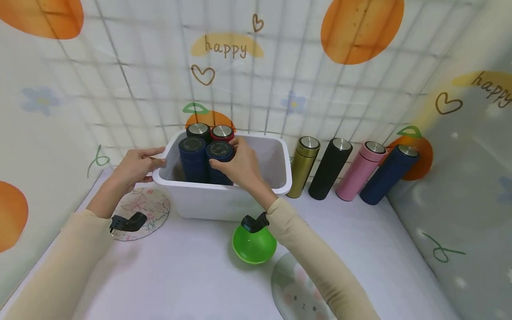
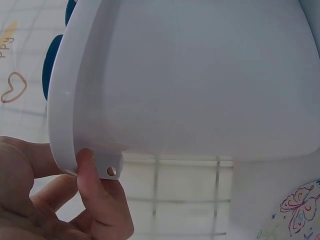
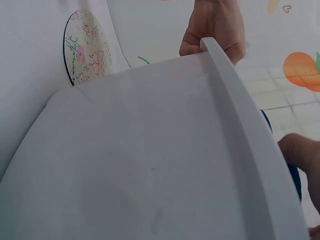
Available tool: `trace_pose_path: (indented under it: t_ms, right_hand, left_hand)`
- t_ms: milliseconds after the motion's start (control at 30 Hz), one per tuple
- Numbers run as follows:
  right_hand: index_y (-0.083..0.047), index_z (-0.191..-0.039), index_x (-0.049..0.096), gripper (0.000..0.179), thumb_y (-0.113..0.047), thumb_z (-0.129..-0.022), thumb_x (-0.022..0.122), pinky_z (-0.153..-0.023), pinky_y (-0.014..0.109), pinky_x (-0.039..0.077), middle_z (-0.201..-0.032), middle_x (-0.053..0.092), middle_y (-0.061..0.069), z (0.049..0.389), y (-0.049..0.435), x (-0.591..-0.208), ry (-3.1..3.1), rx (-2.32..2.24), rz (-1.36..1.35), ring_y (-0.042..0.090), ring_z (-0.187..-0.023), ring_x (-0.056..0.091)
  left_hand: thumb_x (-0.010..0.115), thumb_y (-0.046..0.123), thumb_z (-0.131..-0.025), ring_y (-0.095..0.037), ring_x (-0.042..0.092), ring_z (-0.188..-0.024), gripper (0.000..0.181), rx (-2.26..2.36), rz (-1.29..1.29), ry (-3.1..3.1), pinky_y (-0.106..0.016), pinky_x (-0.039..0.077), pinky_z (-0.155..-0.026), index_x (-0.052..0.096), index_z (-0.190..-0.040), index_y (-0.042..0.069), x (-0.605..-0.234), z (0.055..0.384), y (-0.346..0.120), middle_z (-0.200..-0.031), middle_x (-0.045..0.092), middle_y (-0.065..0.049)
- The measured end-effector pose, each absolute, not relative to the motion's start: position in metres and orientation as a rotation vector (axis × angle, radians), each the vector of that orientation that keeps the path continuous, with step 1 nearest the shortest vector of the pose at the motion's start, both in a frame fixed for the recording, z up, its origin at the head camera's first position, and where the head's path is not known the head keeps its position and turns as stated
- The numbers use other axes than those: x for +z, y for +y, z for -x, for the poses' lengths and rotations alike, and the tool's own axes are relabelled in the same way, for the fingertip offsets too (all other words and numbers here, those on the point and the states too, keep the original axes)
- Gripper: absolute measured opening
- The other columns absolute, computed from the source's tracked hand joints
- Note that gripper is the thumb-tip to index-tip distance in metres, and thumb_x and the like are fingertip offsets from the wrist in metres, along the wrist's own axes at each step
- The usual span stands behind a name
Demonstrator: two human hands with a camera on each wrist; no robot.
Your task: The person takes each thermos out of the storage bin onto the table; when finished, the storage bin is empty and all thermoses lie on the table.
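A white plastic bin (image 1: pixel 212 201) stands against the back wall. My left hand (image 1: pixel 135 168) grips its left rim, and the left wrist view shows thumb and fingers (image 2: pixel 102 200) around the rim by a small tab with a hole. Inside, toward the left, are two dark blue thermos flasks in front, with a black flask (image 1: pixel 198 130) and a red flask (image 1: pixel 222 132) behind. My right hand (image 1: pixel 245 166) holds the right front dark blue flask (image 1: pixel 219 153) near its top, thumb in front. The other blue flask (image 1: pixel 193 158) stands beside it. Their lower parts are hidden by the bin wall.
Right of the bin, a gold flask (image 1: pixel 305 169), a black flask (image 1: pixel 330 170), a pink flask (image 1: pixel 360 172) and a blue flask (image 1: pixel 389 175) stand in a row. A green bowl (image 1: pixel 254 246) and two round patterned mats, one left (image 1: pixel 154 213), one front right (image 1: pixel 294 289), lie on the table.
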State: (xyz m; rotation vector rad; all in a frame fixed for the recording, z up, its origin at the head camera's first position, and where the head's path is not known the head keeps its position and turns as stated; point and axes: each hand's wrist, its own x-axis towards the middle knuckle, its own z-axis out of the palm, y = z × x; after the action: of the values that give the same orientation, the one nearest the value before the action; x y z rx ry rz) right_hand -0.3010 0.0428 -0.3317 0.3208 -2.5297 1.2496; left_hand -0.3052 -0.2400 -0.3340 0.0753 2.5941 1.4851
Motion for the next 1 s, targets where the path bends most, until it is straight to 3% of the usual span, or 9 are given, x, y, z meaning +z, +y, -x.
trace_pose_path:
  t_ms: [133, 333, 1000]
  right_hand:
    - [-0.01, -0.114, 0.05, 0.062, -0.04, -0.073, 0.086, -0.068, 0.029, 0.048, -0.1, 0.062, 0.003, 0.304, 0.039, -0.328, -2.528, 1.294, -0.336, 0.016, -0.084, 0.057]
    - [-0.008, -0.128, 0.055, 0.065, -0.036, -0.077, 0.085, -0.077, 0.029, 0.051, -0.112, 0.065, 0.005, 0.307, 0.049, -0.329, -2.531, 1.286, -0.423, 0.017, -0.095, 0.06]
    - [-0.007, -0.131, 0.057, 0.064, -0.033, -0.079, 0.085, -0.082, 0.029, 0.05, -0.115, 0.066, 0.004, 0.299, 0.056, -0.33, -2.581, 1.251, -0.545, 0.016, -0.099, 0.06]
  left_hand:
    - [0.055, 0.023, -0.102, -0.036, 0.053, -0.121, 0.059, 1.484, -0.075, 2.604, -0.026, 0.054, -0.072, 0.034, -0.157, 0.014, -0.328, 0.303, -0.246, -0.145, 0.048, -0.027]
    - [0.056, 0.022, -0.102, -0.026, 0.056, -0.112, 0.058, 1.511, -0.055, 2.598, -0.027, 0.054, -0.072, 0.036, -0.156, 0.015, -0.329, 0.305, -0.239, -0.143, 0.051, -0.025]
    - [0.057, 0.022, -0.102, -0.036, 0.052, -0.122, 0.059, 1.515, -0.03, 2.584, -0.026, 0.054, -0.072, 0.036, -0.156, 0.016, -0.333, 0.304, -0.237, -0.145, 0.049, -0.024]
